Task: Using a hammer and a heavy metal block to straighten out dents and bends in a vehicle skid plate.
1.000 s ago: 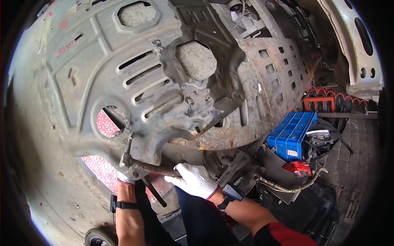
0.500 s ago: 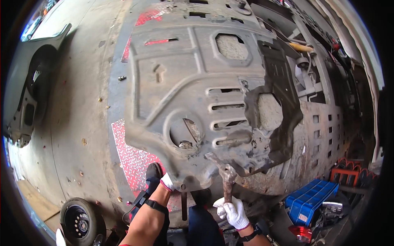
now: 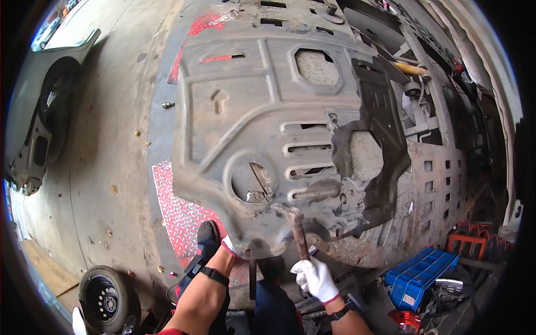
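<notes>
The person's right hand, in a white glove with a red cuff, is wrapped in a fist around the lower end of a rusty hammer, fingers pressed together on the handle. The hammer's long axis runs nearly upright from the fist, leaning slightly up and to the left, and its head points off to the left at the top, lying against the lower edge of a big, dirty grey underbody shield. That shield spreads out above and beyond both hands, with its long slots lying crosswise just past the hammer head and a round opening up and to the left of it. The left hand, also gloved, is up at the shield's near rim, left of the hammer; only the cuff and a bit of the glove show, so I cannot tell whether its fingers are gripping or just pressed against the edge. A black wristband sits on that forearm just below the hand. Beneath the left hand lies a red chequer plate on the concrete floor. Further left and lower is a black wheel. To the right of the right hand, and a little lower, stands a blue plastic crate.
</notes>
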Demonstrator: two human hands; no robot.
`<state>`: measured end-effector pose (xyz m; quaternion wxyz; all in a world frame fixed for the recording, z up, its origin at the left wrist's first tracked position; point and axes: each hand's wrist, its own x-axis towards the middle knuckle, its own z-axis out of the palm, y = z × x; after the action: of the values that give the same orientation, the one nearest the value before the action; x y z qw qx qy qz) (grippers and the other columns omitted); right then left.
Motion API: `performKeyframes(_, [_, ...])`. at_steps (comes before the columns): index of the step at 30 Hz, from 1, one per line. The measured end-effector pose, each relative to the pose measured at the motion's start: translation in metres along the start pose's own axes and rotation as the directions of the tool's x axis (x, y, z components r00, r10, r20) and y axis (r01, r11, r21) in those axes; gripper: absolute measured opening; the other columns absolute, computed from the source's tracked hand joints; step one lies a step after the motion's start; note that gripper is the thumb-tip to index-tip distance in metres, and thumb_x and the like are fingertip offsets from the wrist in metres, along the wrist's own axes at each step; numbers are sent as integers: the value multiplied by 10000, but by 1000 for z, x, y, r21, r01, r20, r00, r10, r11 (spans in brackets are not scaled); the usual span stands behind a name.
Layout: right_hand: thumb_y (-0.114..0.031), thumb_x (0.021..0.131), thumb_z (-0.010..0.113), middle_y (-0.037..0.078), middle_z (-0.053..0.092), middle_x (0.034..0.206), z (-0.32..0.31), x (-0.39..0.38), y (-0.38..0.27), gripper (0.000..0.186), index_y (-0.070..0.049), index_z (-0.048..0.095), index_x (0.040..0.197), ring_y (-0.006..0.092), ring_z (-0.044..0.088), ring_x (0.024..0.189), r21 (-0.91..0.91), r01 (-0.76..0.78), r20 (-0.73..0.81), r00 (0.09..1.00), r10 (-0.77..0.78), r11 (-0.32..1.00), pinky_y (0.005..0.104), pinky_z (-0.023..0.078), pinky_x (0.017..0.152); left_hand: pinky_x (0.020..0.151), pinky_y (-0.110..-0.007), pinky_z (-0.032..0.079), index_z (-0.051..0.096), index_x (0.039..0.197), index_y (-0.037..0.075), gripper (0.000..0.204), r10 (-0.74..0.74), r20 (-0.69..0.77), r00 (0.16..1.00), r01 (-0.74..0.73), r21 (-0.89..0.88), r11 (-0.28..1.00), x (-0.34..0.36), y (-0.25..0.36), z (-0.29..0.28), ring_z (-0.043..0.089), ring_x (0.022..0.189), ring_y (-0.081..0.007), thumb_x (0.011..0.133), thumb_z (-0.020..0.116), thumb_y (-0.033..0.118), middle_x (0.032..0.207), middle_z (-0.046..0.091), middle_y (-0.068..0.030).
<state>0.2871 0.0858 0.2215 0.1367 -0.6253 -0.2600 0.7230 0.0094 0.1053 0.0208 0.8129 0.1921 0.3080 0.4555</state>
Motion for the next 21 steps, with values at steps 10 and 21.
performKeyframes(10, [-327, 1046, 576, 90, 665, 661, -3, 0, 0, 366, 26, 661, 1001, 147, 644, 568, -338, 226, -22, 969, -248, 914, 318, 484, 524, 1020, -355, 497, 618, 1311, 36, 320, -10, -10, 1000, 10, -43, 999, 10, 3, 5, 596, 1140, -214, 998, 631, 103, 1272, 646, -79])
performKeyframes(21, [-291, 1052, 571, 39, 635, 684, 7, -1, 8, 323, 9, 656, 967, 94, 578, 561, -186, 159, -57, 983, -172, 970, 268, 448, 513, 1000, -351, 506, 614, 1297, 33, 301, -31, -45, 999, 30, -16, 999, -12, -2, 4, 597, 1117, -208, 1004, 622, 100, 1254, 643, -75])
